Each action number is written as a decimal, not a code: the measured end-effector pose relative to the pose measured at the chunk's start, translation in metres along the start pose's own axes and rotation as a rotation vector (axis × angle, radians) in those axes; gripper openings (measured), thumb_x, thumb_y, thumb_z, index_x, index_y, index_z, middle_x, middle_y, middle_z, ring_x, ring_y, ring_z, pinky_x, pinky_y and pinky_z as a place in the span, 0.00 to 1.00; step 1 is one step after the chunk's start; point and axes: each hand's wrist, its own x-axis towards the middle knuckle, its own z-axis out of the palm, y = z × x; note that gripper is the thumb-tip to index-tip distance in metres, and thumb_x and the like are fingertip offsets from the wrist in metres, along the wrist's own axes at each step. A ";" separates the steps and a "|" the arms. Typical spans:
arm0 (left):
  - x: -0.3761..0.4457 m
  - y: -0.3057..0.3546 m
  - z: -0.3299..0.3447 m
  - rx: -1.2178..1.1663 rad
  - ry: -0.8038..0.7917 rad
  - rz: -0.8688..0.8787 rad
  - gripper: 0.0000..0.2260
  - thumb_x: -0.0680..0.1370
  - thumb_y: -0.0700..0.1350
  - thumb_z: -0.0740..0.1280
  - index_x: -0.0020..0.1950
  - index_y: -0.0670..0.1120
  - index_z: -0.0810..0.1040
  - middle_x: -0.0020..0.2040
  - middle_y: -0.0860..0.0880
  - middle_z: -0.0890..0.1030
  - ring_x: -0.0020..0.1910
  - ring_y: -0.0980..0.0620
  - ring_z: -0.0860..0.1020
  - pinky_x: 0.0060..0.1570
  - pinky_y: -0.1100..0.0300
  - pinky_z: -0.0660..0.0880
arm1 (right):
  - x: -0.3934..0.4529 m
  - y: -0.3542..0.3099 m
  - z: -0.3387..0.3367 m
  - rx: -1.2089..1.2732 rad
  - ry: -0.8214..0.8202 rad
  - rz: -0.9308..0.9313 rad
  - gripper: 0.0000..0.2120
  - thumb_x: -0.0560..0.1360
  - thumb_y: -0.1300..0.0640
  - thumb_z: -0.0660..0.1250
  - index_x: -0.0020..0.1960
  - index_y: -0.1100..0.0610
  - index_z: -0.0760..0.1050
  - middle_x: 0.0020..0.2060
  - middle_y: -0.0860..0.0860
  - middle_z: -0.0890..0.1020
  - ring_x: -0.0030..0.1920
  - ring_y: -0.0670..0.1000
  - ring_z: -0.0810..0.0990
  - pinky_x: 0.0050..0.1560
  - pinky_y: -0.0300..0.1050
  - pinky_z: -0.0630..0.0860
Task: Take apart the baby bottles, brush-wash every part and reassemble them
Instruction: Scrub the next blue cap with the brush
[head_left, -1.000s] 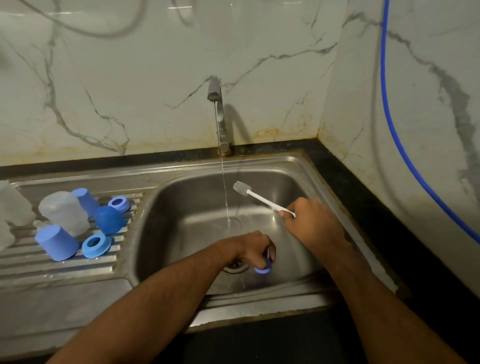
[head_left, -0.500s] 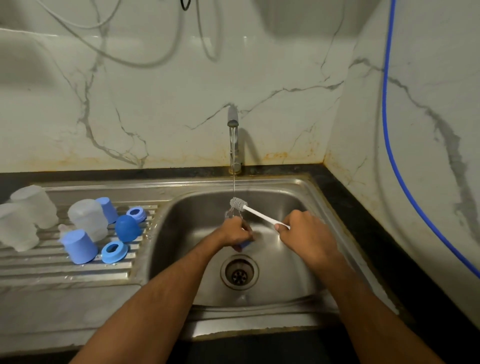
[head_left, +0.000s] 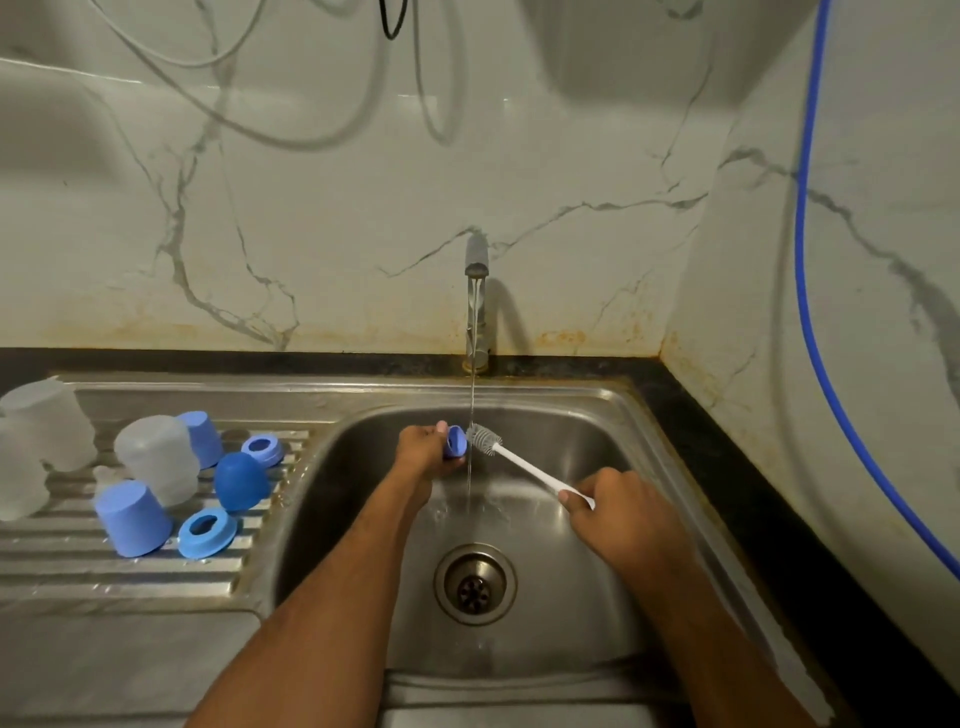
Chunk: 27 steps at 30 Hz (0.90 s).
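Observation:
My left hand (head_left: 423, 447) grips a small blue bottle ring (head_left: 455, 441) under the thin water stream over the sink basin (head_left: 597, 452). My right hand (head_left: 621, 512) grips the white handle of a small bottle brush (head_left: 511, 457); its grey bristle head touches the ring's open face. On the drainboard (head_left: 62, 566) to the left lie frosted clear bottle bodies (head_left: 156, 457), blue caps (head_left: 132, 517), a blue dome cap (head_left: 240, 480) and two blue rings (head_left: 207, 531).
The tap (head_left: 477, 291) runs at the back wall. The drain (head_left: 475, 583) sits low in the basin. A black counter edge (head_left: 727, 457) and marble wall close the right side, where a blue hose (head_left: 810, 291) hangs.
My left hand lifted the blue ring from near the drain up under the water stream. The brush head moved onto the ring. The camera view tilted upward.

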 end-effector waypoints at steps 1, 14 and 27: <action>0.003 0.001 0.002 -0.024 0.001 -0.016 0.12 0.85 0.42 0.61 0.59 0.34 0.78 0.53 0.37 0.80 0.51 0.43 0.82 0.40 0.59 0.83 | 0.002 0.002 -0.001 -0.001 0.005 -0.010 0.17 0.81 0.41 0.63 0.60 0.52 0.81 0.48 0.49 0.84 0.45 0.48 0.80 0.45 0.42 0.73; 0.004 -0.002 0.009 -0.039 -0.007 -0.064 0.09 0.84 0.39 0.63 0.48 0.35 0.77 0.49 0.35 0.82 0.48 0.39 0.84 0.38 0.55 0.84 | 0.000 -0.003 0.003 -0.097 0.001 -0.073 0.18 0.84 0.42 0.59 0.49 0.51 0.82 0.36 0.46 0.79 0.37 0.46 0.78 0.38 0.42 0.72; 0.017 -0.004 0.001 -0.013 0.123 0.033 0.08 0.82 0.40 0.66 0.53 0.36 0.80 0.48 0.39 0.83 0.47 0.44 0.83 0.52 0.48 0.83 | -0.003 -0.010 0.003 -0.015 -0.038 -0.156 0.19 0.83 0.44 0.62 0.38 0.53 0.77 0.32 0.48 0.78 0.34 0.46 0.78 0.38 0.45 0.76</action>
